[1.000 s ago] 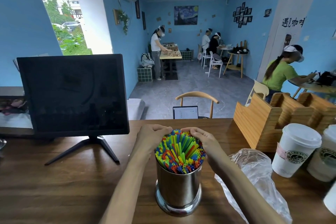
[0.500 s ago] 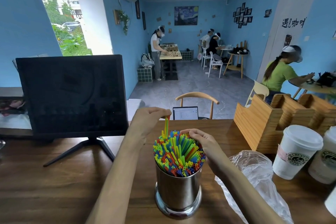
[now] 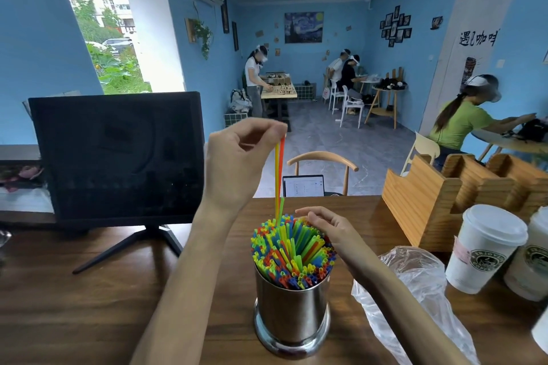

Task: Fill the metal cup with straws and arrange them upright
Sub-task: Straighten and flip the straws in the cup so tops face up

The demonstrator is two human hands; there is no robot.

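Two straws [image 3: 279, 172] pinched by left hand [image 3: 237, 163] above cup [image 3: 292, 314] rim

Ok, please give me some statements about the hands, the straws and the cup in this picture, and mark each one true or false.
1. The left hand pinches a yellow and a red plastic straw by their top ends. True.
2. The round shiny metal cup lies on its side. False: it stands upright on the brown wooden table.
3. The right hand rests at the far edge of the bundle of coloured straws in the cup. True.
4. The cup is nearly empty. False: it is packed with straws.
5. The white lidded paper cup stands to the left of the metal cup. False: it stands to the right.
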